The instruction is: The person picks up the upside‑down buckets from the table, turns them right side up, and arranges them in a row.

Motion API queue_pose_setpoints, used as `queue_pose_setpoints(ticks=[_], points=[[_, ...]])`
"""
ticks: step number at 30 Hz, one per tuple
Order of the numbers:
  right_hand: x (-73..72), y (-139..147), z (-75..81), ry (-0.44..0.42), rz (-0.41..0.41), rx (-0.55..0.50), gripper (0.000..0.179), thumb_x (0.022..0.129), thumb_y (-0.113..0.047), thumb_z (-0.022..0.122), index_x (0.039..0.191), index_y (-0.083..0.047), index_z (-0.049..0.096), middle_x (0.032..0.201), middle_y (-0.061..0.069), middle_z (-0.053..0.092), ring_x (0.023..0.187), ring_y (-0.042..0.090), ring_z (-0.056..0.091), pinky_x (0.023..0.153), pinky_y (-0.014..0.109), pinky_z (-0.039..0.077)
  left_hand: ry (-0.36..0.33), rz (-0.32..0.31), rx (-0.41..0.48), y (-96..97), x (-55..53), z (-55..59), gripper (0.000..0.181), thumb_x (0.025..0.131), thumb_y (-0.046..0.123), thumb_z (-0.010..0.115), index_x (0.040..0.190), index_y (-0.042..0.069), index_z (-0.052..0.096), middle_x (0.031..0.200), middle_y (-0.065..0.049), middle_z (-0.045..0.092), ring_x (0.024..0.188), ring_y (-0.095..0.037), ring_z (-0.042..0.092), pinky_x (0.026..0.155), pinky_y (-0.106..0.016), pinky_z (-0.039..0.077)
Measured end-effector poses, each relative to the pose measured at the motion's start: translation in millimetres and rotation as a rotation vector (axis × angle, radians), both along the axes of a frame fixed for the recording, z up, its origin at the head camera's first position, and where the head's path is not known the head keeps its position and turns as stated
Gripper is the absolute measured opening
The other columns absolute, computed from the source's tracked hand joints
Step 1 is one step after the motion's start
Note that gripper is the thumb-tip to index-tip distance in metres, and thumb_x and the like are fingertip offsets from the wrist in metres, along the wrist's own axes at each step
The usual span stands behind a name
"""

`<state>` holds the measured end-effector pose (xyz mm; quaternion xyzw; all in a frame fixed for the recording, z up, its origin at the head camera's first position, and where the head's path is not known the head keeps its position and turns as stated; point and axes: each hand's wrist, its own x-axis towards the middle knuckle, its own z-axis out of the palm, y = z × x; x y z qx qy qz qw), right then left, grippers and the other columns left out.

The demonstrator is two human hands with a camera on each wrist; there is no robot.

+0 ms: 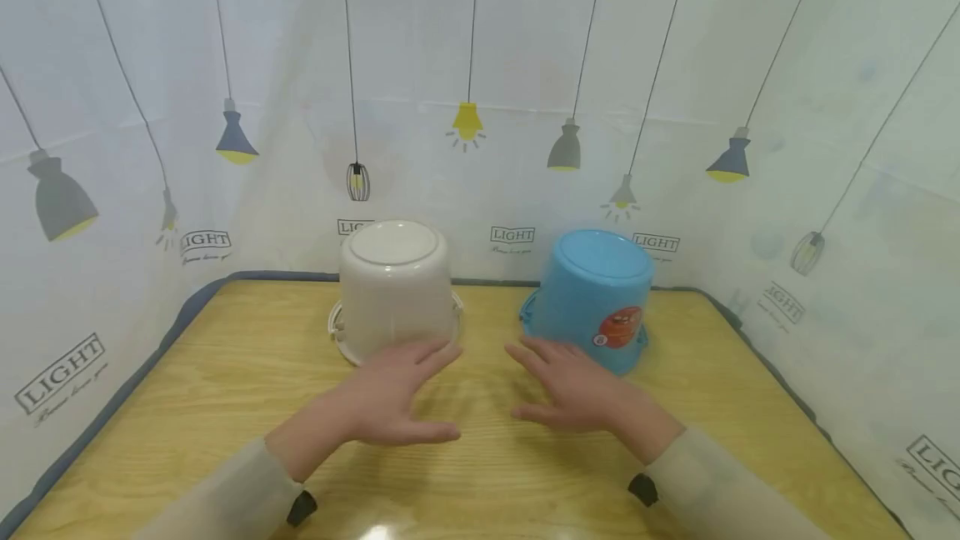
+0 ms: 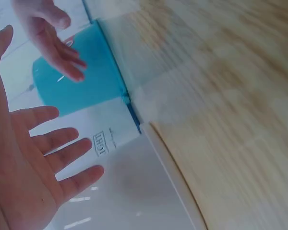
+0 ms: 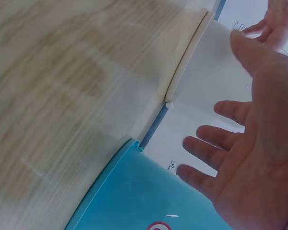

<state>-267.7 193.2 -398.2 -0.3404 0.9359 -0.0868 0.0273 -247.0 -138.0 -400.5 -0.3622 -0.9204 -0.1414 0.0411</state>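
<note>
Two buckets stand upside down at the back of the wooden table. The white bucket (image 1: 393,290) is on the left, its handle lying round the rim at the table. To the right is the blue bucket (image 1: 585,290) with a red round sticker (image 1: 621,327) on its side. My left hand (image 1: 386,394) hovers in front of the white bucket, fingers spread and thumb apart, holding nothing. Facing it, my right hand (image 1: 573,386) is held before the blue bucket with straight, spread fingers and an unfilled palm. In the left wrist view the left palm (image 2: 26,177) shows bare.
A pale cloth printed with hanging lamps and the word LIGHT walls the table (image 1: 480,473) at the back and both sides. A dark blue edging (image 1: 172,319) runs along the table's border. Each sleeved wrist carries a small black strap piece (image 1: 302,508).
</note>
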Motion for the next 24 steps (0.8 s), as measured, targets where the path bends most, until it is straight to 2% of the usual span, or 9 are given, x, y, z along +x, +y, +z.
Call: queue_pose_setpoints(ticks=[5, 11, 18, 24], points=[[-7.1, -6.4, -3.2, -0.029, -0.025, -0.013, 0.082, 0.106, -0.057, 0.067, 0.171, -0.016, 0.038, 0.174, 0.02, 0.042, 0.154, 0.044, 0.051, 0.127, 0.061, 0.045, 0.024, 0.025, 0.058, -17.5, 7.5, 1.1, 0.101, 0.091, 0.08, 0.07, 0.168, 0.019, 0.046, 0.169, -0.009, 0.052, 0.151, -0.036, 0.055, 0.123, -0.06, 0.049], [-14.8, -20.1, -2.7, -0.065, -0.028, -0.027, 0.081, 0.107, -0.057, 0.067, 0.171, -0.017, 0.038, 0.173, 0.016, 0.045, 0.153, 0.041, 0.053, 0.127, 0.058, 0.046, 0.055, 0.094, 0.043, -47.0, 12.6, -3.5, 0.097, 0.093, 0.081, 0.068, 0.162, 0.014, 0.053, 0.164, -0.01, 0.057, 0.143, -0.036, 0.063, 0.114, -0.06, 0.057], [-29.2, -40.1, -2.4, -0.109, -0.073, -0.012, 0.082, 0.107, -0.059, 0.065, 0.173, -0.02, 0.035, 0.173, 0.015, 0.044, 0.153, 0.039, 0.053, 0.127, 0.057, 0.046, -0.027, 0.213, 0.024, -81.6, 13.9, -3.7, 0.098, 0.093, 0.082, 0.066, 0.166, 0.018, 0.05, 0.166, -0.019, 0.053, 0.147, -0.044, 0.058, 0.115, -0.067, 0.054], [-46.3, -55.5, -5.0, -0.17, -0.138, -0.014, 0.085, 0.106, -0.062, 0.065, 0.173, -0.021, 0.033, 0.175, 0.018, 0.039, 0.157, 0.041, 0.047, 0.129, 0.059, 0.043, -0.106, 0.318, -0.003, -101.7, 6.8, -5.8, 0.11, 0.092, 0.086, 0.063, 0.17, 0.012, 0.042, 0.162, -0.03, 0.052, 0.141, -0.053, 0.059, 0.106, -0.072, 0.056]])
